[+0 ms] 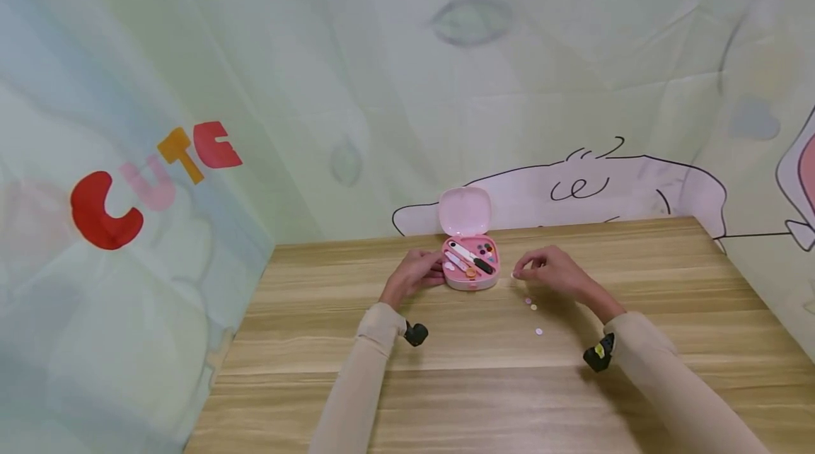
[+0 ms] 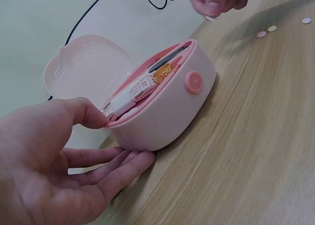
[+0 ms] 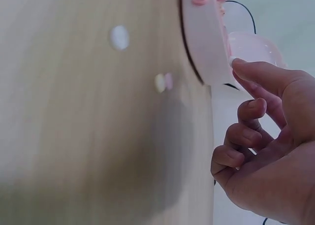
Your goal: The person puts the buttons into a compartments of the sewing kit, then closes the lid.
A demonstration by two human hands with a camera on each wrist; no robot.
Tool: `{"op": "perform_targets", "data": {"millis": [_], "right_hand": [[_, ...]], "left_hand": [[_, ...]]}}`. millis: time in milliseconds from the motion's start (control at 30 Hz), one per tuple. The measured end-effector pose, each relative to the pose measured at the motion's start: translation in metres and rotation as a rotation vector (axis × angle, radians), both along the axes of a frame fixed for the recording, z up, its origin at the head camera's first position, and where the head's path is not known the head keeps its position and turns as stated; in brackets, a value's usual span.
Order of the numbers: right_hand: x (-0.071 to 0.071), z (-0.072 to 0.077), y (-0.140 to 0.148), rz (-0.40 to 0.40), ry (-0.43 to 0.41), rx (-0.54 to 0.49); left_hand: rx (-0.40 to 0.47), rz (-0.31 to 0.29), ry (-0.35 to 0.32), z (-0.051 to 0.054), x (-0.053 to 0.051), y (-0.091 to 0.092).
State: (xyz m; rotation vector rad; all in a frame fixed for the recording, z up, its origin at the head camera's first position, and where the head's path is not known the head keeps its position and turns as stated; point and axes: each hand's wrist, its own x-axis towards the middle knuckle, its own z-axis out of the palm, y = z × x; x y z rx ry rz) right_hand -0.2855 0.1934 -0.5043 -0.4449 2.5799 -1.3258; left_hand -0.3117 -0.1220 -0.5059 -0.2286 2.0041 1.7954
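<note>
A pink sewing box (image 1: 471,284) stands on the table with its lid (image 1: 465,211) raised. My left hand (image 1: 414,276) steadies its left side; in the left wrist view the thumb touches the rim and the other fingers lie against the lower wall. To the right of the box, my right hand (image 1: 557,274) pinches a small white button (image 3: 232,60) between thumb and forefinger, the other fingers curled. Inside the box are a tape measure (image 2: 142,88), an orange-gold spool-like item (image 2: 162,73), a dark-handled tool (image 1: 483,266) and several small coloured pieces.
Nearer me than the right hand lie a pink button (image 2: 261,34), a yellow button (image 2: 272,28) and a white button (image 1: 538,332) on the wooden table (image 1: 471,404). A printed cloth (image 1: 382,86) hangs behind the table's back edge.
</note>
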Motion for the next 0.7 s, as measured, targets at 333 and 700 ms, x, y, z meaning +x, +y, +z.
{"op": "perform_targets", "data": {"millis": [333,700], "right_hand": [[-0.025,0.011,-0.031,-0.073,-0.063,-0.030],[-0.048,0.018,-0.050,-0.110,-0.115,-0.027]], "left_hand": [[0.001,0.002,0.010,-0.001,0.001,0.001],[0.014,0.004,0.011,-0.002,0.001,0.000]]}}
